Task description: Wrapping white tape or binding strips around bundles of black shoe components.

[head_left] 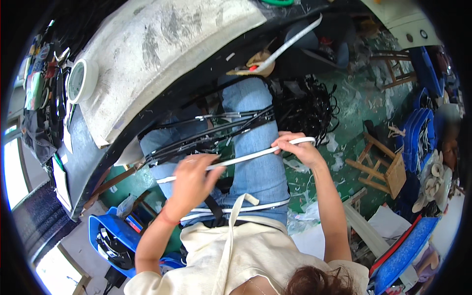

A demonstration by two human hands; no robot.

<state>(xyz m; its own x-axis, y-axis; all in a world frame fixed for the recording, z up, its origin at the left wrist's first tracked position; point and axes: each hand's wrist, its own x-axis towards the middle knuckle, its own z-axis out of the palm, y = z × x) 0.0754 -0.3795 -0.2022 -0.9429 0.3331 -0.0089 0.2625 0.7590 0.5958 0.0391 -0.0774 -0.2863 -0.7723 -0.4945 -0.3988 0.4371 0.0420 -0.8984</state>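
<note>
A narrow white strip (250, 156) stretches across my thighs. My right hand (299, 147) is closed on it near its right end, where the strip bends round in a loop. My left hand (194, 178) is curled loosely over the strip farther left, thumb and fingers on either side of it; a short tail pokes out beyond the hand. Several glossy black strips (196, 142) lie across my knees, above the white one. More white strips (265, 206) lie over my lap close to the waist.
A worn pale worktop (167, 44) curves ahead, with a round white container (82, 81) at its left. Black strips heap (309, 113) on the green floor beyond my right knee. A wooden stool (381, 167) and blue baskets (418, 137) stand right; a blue crate (105, 226) stands left.
</note>
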